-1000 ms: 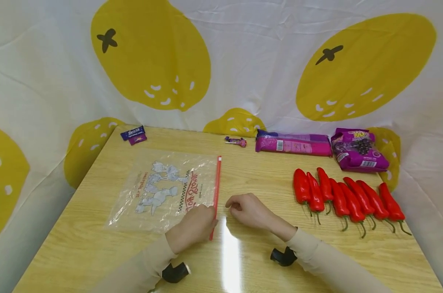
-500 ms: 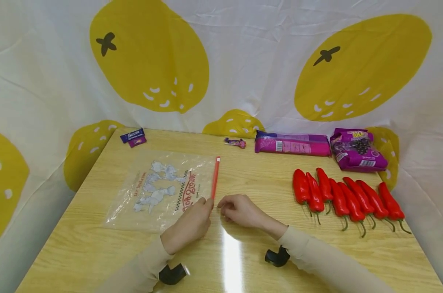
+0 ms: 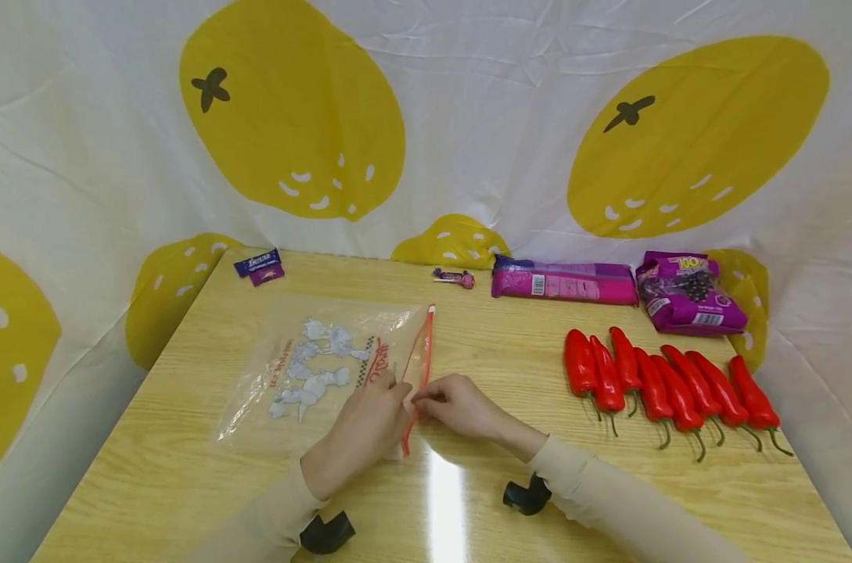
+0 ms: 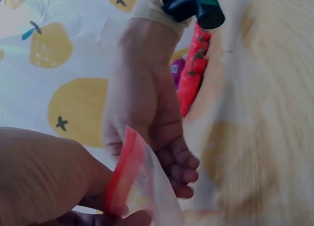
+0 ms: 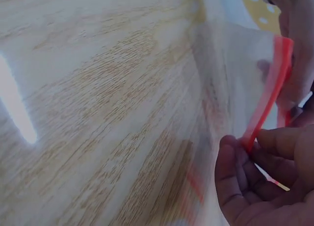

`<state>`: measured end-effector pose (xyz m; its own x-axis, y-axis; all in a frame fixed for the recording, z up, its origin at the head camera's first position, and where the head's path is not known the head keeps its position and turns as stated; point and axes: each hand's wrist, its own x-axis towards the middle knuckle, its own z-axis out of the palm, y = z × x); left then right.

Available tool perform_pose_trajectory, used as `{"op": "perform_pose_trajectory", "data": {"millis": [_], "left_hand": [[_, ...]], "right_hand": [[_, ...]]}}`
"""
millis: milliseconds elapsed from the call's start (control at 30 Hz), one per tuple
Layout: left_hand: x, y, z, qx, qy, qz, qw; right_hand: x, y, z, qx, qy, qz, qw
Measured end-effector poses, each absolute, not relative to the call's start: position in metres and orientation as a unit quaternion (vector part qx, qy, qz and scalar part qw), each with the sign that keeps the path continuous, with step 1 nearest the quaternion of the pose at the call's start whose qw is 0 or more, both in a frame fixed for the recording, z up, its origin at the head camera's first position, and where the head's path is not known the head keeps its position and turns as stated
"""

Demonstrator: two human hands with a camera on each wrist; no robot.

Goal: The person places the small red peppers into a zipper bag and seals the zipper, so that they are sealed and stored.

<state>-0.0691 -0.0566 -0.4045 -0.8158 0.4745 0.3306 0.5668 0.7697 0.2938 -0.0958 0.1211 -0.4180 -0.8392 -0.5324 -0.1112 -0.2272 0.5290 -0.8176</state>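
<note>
A clear zip bag [image 3: 257, 410] with printed cartoon figures lies flat on the table, its red-edged mouth [image 3: 428, 344] facing right. My left hand [image 3: 362, 418] pinches the near side of this mouth; in the left wrist view the red edge [image 4: 122, 172] stands between thumb and fingers. My right hand [image 3: 464, 405] pinches the opposite red edge, seen between thumb and fingertip in the right wrist view [image 5: 267, 101]. A narrow gap shows between the two red edges. The fingertips of both hands are close together.
Several red peppers [image 3: 651, 383] lie in a row at the right. Behind them are a purple bag [image 3: 689, 293] and a long pink-purple packet [image 3: 566, 280]. A lollipop [image 3: 455, 277] lies at the back middle, and two small wrapped sweets [image 3: 260, 266] at the back left.
My right hand has moved left onto the bag's red edge and now pinches it. The two red edges, together before, have parted. The bag has shifted slightly right.
</note>
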Motion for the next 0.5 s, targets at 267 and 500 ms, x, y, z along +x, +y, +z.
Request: {"op": "perform_pose_trajectory", "data": {"millis": [267, 500], "left_hand": [[-0.073, -0.069, -0.389, -0.241, -0.931, -0.17, 0.216], [-0.075, -0.072, -0.384, -0.25, -0.908, -0.214, 0.259]], "right_hand": [[-0.097, 0.121, -0.423, -0.262, 0.887, -0.356, 0.135], [-0.102, 0.121, -0.423, -0.27, 0.902, -0.315, 0.116]]}}
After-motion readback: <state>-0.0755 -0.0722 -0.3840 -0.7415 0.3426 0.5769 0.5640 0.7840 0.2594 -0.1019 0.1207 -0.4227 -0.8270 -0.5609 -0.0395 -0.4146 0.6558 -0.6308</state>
